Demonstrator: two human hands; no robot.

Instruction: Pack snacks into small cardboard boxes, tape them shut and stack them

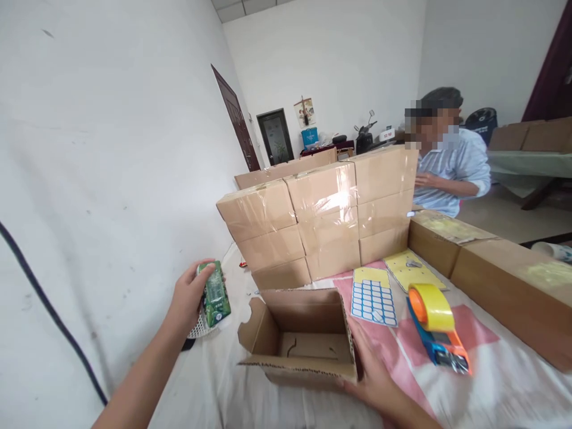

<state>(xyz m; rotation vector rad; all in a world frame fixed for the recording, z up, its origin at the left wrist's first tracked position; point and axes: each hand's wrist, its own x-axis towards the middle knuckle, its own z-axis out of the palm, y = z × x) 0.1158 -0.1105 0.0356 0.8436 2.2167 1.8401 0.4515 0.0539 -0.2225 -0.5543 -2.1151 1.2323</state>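
An open cardboard box (308, 374), its inside facing up, rests on the cloth in front of me. My right hand (364, 372) grips the box's right end, thumb at the near corner and fingers along the outer side. Off to the left, my left hand (193, 292) is closed around a small green printed carton (217, 298), thumb on top. Under that carton a white perforated item (202, 326) shows in part. To the right of the box lie a sheet of blue-edged labels (373, 301) and a tape dispenser (440, 342) with a yellow roll.
Taped cardboard boxes (328, 217) form a stacked wall behind the open box. Long boxes (504, 268) line the right side. A yellow sheet (415, 271) bears a small metal item. Beyond the stack sits a person (460, 161) in a light shirt. A white wall (89, 179) borders the left.
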